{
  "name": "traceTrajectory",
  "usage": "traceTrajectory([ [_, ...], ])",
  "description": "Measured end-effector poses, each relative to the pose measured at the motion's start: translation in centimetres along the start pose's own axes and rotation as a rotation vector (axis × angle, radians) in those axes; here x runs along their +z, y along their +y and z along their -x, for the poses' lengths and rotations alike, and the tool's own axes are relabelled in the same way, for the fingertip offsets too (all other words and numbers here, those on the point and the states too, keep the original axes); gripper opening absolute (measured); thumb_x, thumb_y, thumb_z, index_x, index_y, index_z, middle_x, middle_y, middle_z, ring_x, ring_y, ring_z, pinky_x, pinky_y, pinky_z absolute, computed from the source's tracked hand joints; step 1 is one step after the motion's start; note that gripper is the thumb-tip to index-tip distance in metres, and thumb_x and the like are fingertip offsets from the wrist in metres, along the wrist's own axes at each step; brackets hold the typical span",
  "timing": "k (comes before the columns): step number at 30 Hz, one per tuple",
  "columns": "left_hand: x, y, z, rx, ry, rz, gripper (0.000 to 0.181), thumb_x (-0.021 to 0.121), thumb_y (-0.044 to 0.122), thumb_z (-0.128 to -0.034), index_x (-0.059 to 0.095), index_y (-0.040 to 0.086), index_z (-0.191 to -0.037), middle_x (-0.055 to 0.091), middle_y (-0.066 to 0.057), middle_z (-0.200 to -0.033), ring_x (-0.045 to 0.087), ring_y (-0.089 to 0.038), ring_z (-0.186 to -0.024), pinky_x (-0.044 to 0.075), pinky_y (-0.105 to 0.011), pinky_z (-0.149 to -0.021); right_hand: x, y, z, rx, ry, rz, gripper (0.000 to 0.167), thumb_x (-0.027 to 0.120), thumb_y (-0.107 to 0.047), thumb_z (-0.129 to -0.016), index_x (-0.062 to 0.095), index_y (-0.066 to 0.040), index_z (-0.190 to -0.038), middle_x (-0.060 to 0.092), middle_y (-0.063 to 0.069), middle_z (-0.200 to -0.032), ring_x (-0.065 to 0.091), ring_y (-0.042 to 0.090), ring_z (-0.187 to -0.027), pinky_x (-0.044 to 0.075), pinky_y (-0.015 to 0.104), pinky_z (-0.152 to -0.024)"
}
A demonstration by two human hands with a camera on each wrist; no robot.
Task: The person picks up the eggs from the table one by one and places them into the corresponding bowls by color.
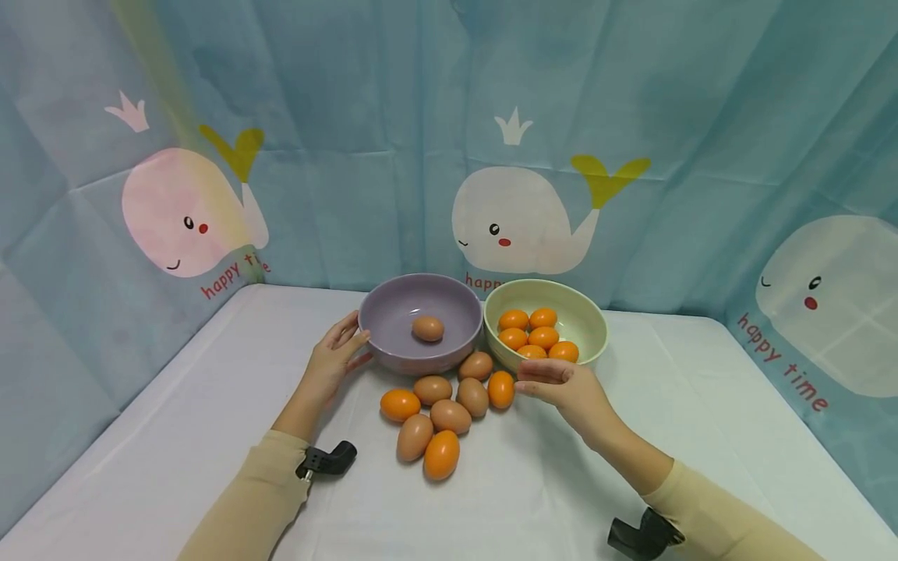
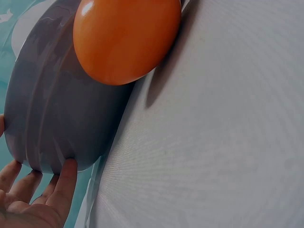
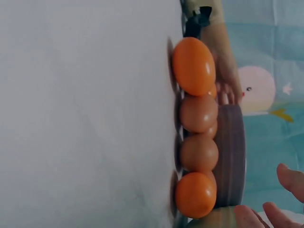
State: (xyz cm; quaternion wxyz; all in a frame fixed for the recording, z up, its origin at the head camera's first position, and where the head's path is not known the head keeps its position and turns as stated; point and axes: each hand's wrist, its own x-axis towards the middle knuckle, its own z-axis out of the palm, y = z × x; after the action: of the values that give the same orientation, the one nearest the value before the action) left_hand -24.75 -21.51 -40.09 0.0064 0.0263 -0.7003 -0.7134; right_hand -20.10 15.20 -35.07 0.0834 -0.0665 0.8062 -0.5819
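My left hand (image 1: 331, 362) rests its spread fingertips against the left side of the purple bowl (image 1: 382, 347), which holds one brown egg (image 1: 428, 329). In the left wrist view, the fingers (image 2: 66, 187) touch the outer wall of that bowl (image 2: 61, 109). My right hand (image 1: 571, 389), with nothing visible in it, is at the front of the green bowl (image 1: 592, 331), just right of an orange egg (image 1: 501, 389). Several orange eggs (image 1: 543, 337) lie in the green bowl. The right wrist view shows the right fingertips (image 3: 249, 217) apart from the orange egg (image 3: 195, 194).
In front of the bowls, several brown eggs (image 1: 450, 417) and orange eggs (image 1: 442, 455) lie close together on the white tablecloth (image 1: 547, 499). The two bowls stand side by side near the back edge. Behind them hangs a blue curtain (image 1: 337, 156) printed with whales.
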Motion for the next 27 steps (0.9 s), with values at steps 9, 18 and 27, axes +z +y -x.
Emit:
traceTrajectory([
  [9, -0.1, -0.1, -0.1, 0.004, -0.003, -0.004, 0.066, 0.054, 0.025, -0.1033, 0.020, 0.017, -0.160, 0.021, -0.001, -0.167, 0.033, -0.022, -0.149, 0.045, -0.042, -0.113, 0.5, 1.1, 0.4, 0.034, 0.010, 0.064, 0.044, 0.075, -0.021, -0.089, 0.067, 0.002, -0.125, 0.070, 0.015, -0.124, 0.067, 0.013, -0.107, 0.058, 0.026, -0.095],
  [18, -0.1, -0.1, -0.1, 0.004, -0.005, -0.009, 0.066, 0.054, 0.025, -0.1036, 0.020, 0.018, -0.160, 0.020, -0.001, -0.167, 0.033, -0.022, -0.149, 0.045, -0.042, -0.113, 1.1, 2.0, 0.3, 0.086, -0.012, 0.092, 0.052, 0.076, -0.024, -0.089, 0.062, 0.005, -0.130, 0.065, 0.019, -0.131, 0.067, 0.023, -0.113, 0.058, 0.038, -0.098],
  [27, -0.1, -0.2, -0.1, 0.003, -0.004, -0.016, 0.066, 0.054, 0.026, -0.1034, 0.020, 0.018, -0.160, 0.021, 0.000, -0.167, 0.033, -0.022, -0.149, 0.045, -0.042, -0.113, 1.7, 2.7, -0.6, 0.155, -0.027, -0.030, 0.055, 0.076, -0.020, -0.088, 0.058, 0.007, -0.133, 0.063, 0.022, -0.134, 0.072, 0.012, -0.098, 0.061, 0.032, -0.091],
])
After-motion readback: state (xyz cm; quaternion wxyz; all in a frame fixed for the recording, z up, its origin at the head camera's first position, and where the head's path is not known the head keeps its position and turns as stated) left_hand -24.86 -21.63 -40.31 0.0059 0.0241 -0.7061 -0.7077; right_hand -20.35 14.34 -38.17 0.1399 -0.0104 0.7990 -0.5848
